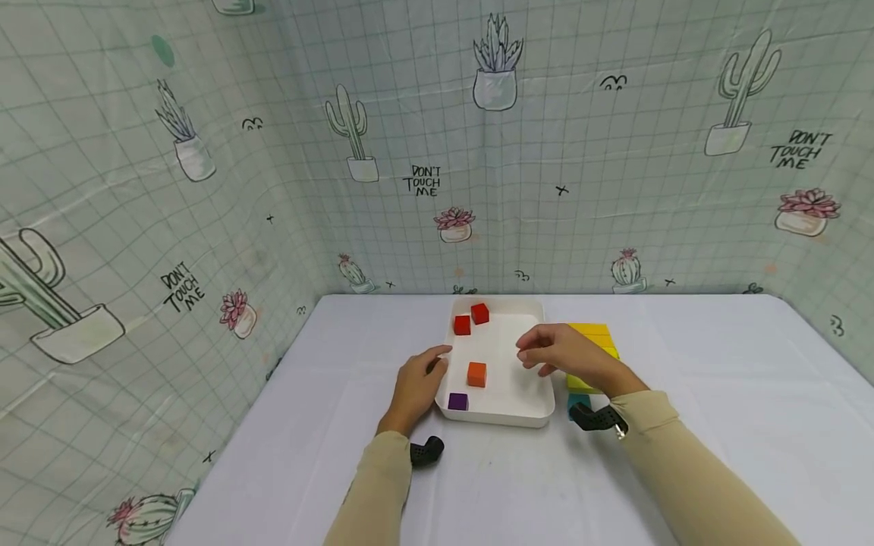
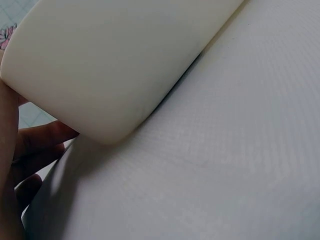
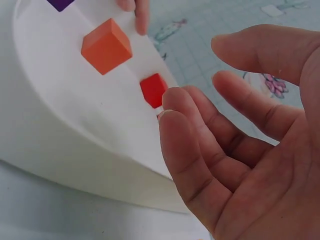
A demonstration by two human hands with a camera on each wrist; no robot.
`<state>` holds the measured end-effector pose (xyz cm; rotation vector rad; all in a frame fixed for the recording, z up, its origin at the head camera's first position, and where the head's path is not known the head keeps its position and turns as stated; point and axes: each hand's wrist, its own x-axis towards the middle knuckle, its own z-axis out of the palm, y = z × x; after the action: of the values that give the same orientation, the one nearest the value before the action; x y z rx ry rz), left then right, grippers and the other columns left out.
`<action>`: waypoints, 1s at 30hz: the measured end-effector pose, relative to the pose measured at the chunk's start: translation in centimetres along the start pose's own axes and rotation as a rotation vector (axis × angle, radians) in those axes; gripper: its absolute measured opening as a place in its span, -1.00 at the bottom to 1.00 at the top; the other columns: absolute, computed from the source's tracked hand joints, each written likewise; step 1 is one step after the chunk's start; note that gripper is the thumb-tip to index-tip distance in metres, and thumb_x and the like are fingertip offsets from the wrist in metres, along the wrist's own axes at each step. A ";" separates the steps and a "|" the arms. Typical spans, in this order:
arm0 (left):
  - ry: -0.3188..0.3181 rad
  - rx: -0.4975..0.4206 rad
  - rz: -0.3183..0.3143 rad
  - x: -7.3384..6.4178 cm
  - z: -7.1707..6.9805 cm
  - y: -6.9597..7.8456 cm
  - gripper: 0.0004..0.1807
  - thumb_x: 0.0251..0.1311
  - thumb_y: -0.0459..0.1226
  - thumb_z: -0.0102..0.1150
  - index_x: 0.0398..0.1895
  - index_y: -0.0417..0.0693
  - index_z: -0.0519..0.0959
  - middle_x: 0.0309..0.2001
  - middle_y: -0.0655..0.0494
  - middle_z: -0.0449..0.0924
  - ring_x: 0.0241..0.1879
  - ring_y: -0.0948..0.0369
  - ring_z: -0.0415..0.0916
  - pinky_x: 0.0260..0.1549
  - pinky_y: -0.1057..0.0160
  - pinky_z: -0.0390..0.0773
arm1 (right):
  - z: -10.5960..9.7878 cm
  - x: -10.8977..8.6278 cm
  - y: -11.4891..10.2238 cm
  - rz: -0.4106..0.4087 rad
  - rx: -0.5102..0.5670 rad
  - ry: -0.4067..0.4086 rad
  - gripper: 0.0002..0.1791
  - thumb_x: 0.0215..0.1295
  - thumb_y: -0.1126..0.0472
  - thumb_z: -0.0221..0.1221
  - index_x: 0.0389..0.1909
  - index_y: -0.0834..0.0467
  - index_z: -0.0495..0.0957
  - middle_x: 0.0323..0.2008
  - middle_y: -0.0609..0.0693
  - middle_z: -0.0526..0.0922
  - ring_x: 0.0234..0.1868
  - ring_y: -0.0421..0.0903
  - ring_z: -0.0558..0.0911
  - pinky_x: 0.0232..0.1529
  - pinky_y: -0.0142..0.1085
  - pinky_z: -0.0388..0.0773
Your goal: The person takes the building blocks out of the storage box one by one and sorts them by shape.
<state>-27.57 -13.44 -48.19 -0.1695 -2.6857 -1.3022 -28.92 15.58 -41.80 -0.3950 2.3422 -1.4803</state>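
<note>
A white tray [image 1: 505,415] holds two red cubes [image 1: 462,325], an orange cube [image 1: 476,374] and a purple block [image 1: 458,402]. Against the tray's left side rests my left hand [image 1: 414,387], fingers loosely bent and fingertips at the rim; the left wrist view shows the tray wall hiding some of them. My right hand [image 1: 567,353] hovers over the tray's right edge. Its fingers [image 3: 182,155] are loosely bent and thumb and fingertips stand apart, with nothing between them. Beneath and beside that hand lie yellow blocks [image 1: 590,330], partly hidden by it.
A teal block [image 1: 579,402] sits right of the tray, partly covered by the black device [image 1: 594,417] on the right wrist. The white table [image 1: 341,364] backs onto a hanging cloth [image 1: 560,227] printed with potted plants.
</note>
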 end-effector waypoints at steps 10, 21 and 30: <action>-0.005 0.000 0.006 0.2 -0.1 0.0 -0.63 0.47 -0.11 0.02 0.26 0.20 0.59 0.10 0.07 0.62 0.06 0.09 0.49 0.17 -0.06 0.46 | 1.8 2.2 -0.9 -0.039 -0.048 -0.094 -0.57 0.31 0.14 0.30 0.11 0.29 0.56 -0.10 0.07 0.65 -0.11 0.07 0.63 -0.11 -0.18 0.65; 0.000 -0.002 0.004 0.1 0.0 -0.2 -0.64 0.47 -0.11 0.03 0.26 0.21 0.60 0.10 0.08 0.61 0.06 0.09 0.49 0.18 -0.05 0.45 | 3.2 4.0 -0.8 -0.031 -0.098 -0.152 -0.59 0.29 0.20 0.28 0.10 0.29 0.56 -0.19 0.07 0.66 -0.18 0.04 0.65 -0.15 -0.18 0.67; -0.005 0.005 0.005 0.2 0.0 -0.4 -0.64 0.47 -0.10 0.02 0.25 0.21 0.60 0.06 0.08 0.62 0.06 0.09 0.50 0.18 -0.07 0.46 | 4.6 5.2 -1.1 0.043 -0.160 -0.124 -0.63 0.18 0.20 0.35 0.01 0.20 0.62 -0.24 0.02 0.67 -0.32 -0.02 0.60 -0.25 -0.24 0.64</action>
<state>-27.80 -13.63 -48.46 -0.1787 -2.6906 -1.2957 -31.60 9.26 -43.30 -0.4599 2.3618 -1.2165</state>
